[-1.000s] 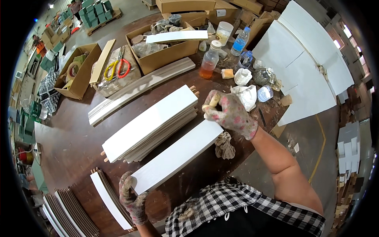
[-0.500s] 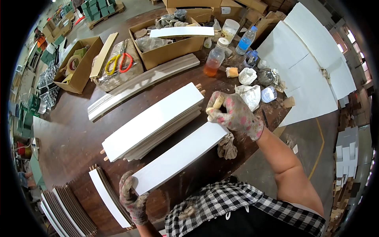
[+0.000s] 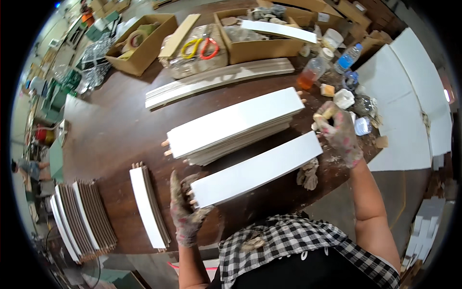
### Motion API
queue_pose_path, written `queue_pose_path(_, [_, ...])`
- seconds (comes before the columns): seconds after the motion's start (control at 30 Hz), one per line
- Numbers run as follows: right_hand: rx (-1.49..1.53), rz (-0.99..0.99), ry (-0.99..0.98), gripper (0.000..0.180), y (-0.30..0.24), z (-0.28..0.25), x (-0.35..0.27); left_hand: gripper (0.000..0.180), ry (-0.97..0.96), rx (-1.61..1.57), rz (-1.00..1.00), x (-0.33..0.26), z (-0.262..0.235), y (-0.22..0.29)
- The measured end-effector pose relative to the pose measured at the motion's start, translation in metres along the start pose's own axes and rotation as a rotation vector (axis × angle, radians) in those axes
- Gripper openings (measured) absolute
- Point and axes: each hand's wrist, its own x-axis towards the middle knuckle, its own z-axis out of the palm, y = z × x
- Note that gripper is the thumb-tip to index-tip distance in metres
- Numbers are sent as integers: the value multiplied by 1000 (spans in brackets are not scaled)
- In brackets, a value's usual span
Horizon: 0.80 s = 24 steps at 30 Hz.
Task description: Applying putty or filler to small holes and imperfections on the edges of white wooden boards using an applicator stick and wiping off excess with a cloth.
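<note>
A white slat (image 3: 257,168) with wooden pegs at its ends lies slanted in front of me. My left hand (image 3: 188,214), in a stained patterned glove, is at its left end, fingers spread and thumb beside the lower corner. My right hand (image 3: 340,135), gloved alike, is just beyond the right end, closed around a small beige piece (image 3: 329,113); its exact kind is unclear. Behind that slat sits a stack of similar white slats (image 3: 236,120), pegs jutting from both ends. A crumpled cloth (image 3: 308,174) rests by the slat's right end.
Slat bundles (image 3: 147,207) stand at the left, more (image 3: 84,216) beyond. Long curved strips (image 3: 219,82) lie behind the stack. Further back are scissors (image 3: 199,48), a cardboard box (image 3: 262,50), and bottles (image 3: 312,72). White panels (image 3: 399,106) lean at the right.
The view has swung left, so the table's things appear further right. My left fingers have spread off the slat's end; my right hand has moved off its right end, still pinching the beige piece.
</note>
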Motion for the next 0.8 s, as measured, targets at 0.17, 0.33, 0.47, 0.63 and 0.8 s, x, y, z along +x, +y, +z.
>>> queue_pose_path(0.17, [57, -107, 64, 6, 5, 12, -9, 108, -44, -35, 31, 0, -2, -5])
queue_pose_path(0.33, [359, -41, 395, 13, 52, -8, -35, 108, -52, 70, 78, 1, -5, -7])
queue_pose_path(0.47, [644, -114, 301, 14, 30, 12, -59, 110, 15, 23, 29, -1, 1, -1])
queue_pose_path(0.63, [751, -177, -282, 9, -54, 60, -37, 85, 40, 45, 289, -4, -4, -20])
queue_pose_path(0.8, [285, -715, -362, 26, -100, 131, -10, 47, 64, 210, 414, 1, 1, -17])
